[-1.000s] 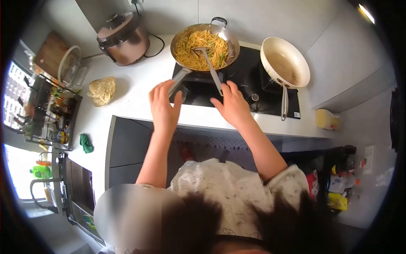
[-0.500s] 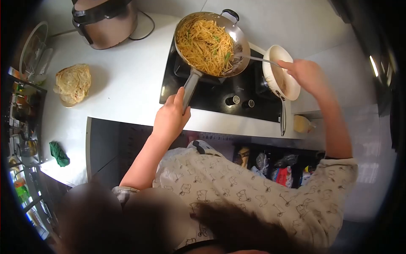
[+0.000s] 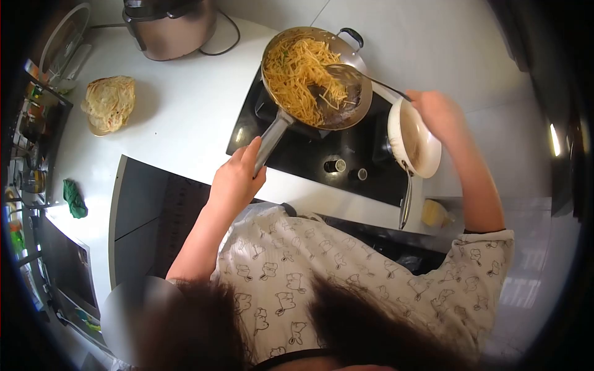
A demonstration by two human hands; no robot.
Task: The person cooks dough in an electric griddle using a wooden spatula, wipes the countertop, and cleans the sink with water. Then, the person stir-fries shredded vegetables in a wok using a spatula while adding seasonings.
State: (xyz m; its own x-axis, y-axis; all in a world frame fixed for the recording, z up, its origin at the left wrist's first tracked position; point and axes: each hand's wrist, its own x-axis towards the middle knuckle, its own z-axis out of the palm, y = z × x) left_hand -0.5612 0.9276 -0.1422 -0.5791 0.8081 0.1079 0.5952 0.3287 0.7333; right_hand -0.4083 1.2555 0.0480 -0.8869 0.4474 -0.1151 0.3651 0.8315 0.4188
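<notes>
A metal wok (image 3: 355,58) sits tilted on the black stove (image 3: 297,154). Thin yellow strips of food (image 3: 294,77), with a few green bits, are heaped mostly on its left side. My left hand (image 3: 234,176) is wrapped round the wok's grey handle (image 3: 272,142). In my right hand (image 3: 438,116) is the long thin handle of a metal spatula (image 3: 380,83), whose broad head lies among the strips near the far right wall. Browned bottom shows at the wok's lower right. Below my right hand rests a white frying pan (image 3: 431,148) with brownish residue inside.
Flatbreads (image 3: 110,102) are stacked on the white counter (image 3: 179,105) at left. A rice cooker (image 3: 173,31) with its cord stands at the back. Nearer lies a green cloth (image 3: 75,198). Two knobs (image 3: 335,166) sit at the stove's front.
My right hand has swept the spatula through the strips, shifting and loosening them and baring more of the bottom. My left hand keeps hold of the handle. The whole view has turned slightly.
</notes>
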